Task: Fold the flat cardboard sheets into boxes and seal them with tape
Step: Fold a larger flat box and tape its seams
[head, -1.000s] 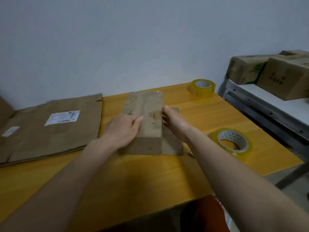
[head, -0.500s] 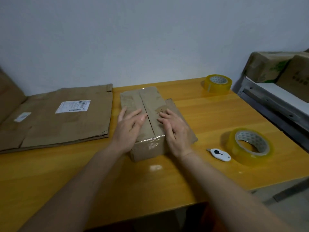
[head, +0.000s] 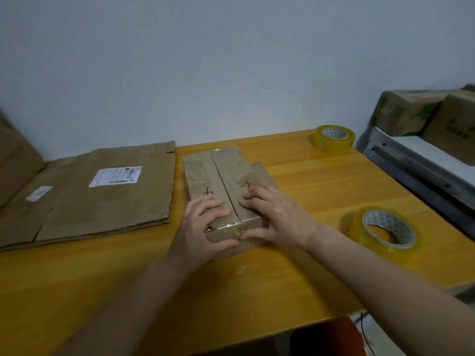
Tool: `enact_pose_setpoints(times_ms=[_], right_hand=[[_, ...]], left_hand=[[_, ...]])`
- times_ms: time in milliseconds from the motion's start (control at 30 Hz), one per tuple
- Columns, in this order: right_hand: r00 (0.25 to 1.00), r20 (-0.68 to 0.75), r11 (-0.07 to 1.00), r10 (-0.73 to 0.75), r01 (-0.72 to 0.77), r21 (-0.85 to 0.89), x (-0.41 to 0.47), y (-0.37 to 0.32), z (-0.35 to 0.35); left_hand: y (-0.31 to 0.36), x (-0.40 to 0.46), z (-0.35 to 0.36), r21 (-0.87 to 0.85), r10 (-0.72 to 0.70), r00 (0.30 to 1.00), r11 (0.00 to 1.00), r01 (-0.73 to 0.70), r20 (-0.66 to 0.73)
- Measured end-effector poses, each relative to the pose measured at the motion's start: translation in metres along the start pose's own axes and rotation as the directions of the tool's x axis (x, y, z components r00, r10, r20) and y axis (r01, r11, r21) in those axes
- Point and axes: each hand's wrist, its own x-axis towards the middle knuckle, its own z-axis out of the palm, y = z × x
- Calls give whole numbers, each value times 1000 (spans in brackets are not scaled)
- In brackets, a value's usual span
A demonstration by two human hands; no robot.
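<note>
both hands nearer box [head: 221, 181] front edge, thumbs now gripping

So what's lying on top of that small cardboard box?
Both hands, left hand and right hand, press the small cardboard box; its top shows a center seam and pen marks. Inside is hidden.

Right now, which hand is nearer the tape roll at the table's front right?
Right. The right hand grips the box just left of that tape roll; the left hand grips the box's far side.

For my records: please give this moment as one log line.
stage: closing flaps | left hand: grips box | right hand: grips box | tape roll: untouched
</note>
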Motion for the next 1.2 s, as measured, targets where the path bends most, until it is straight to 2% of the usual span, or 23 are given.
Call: enact_pose_setpoints(times_ms=[100,200,333,400,467,533,633,733,800,900,1000,1067,1133,1200], right_hand=[[995,-55,982,83,-91,-164,16,-23,1],[974,-151,942,171,-206,-265,18,-38,12],[945,-157,915,287,-319,-248,16,-38,16],[926,-125,899,356,-376,-225,15,-38,18],[919,-104,892,379,-393,-221,14,-38,20],[935,-130,907,330,-353,-229,13,-35,20],[932,-297,951,206,-263,-163,10,-21,23],[826,-525,965,207,-260,-30,8,-16,34],[774,-577,957,262,-286,51,11,-19,42],[805,-525,957,274,-280,71,12,-15,42],[920,-292,965,261,-248,82,3,-8,32],[959,-167,972,227,-214,93,-3,-6,24],[961,-98,957,259,-242,160,-4,-8,18],[933,-23,900,359,-340,274,-6,-11,13]], left_hand=[[8,1,0,9,-7,1000,1000,7,-9],[14,4,-4,-64,-101,993,993,97,-54],[25,17,13,-21,-201,950,979,202,-241],[26,19,24,-66,-257,903,966,249,-344],[23,16,34,-121,-272,859,962,243,-435],[18,12,40,-110,-211,837,977,180,-505],[13,10,46,-99,-158,809,987,123,-566],[9,11,53,-95,-154,781,988,121,-605],[8,12,57,-86,-142,768,990,113,-625],[7,14,59,-74,-122,775,993,97,-620],[1,7,52,-49,-70,835,997,52,-546],[-2,3,45,-1,-5,875,1000,5,-485],[0,-2,38,34,29,907,999,-16,-420],[4,-6,29,11,-16,945,1000,21,-325]])
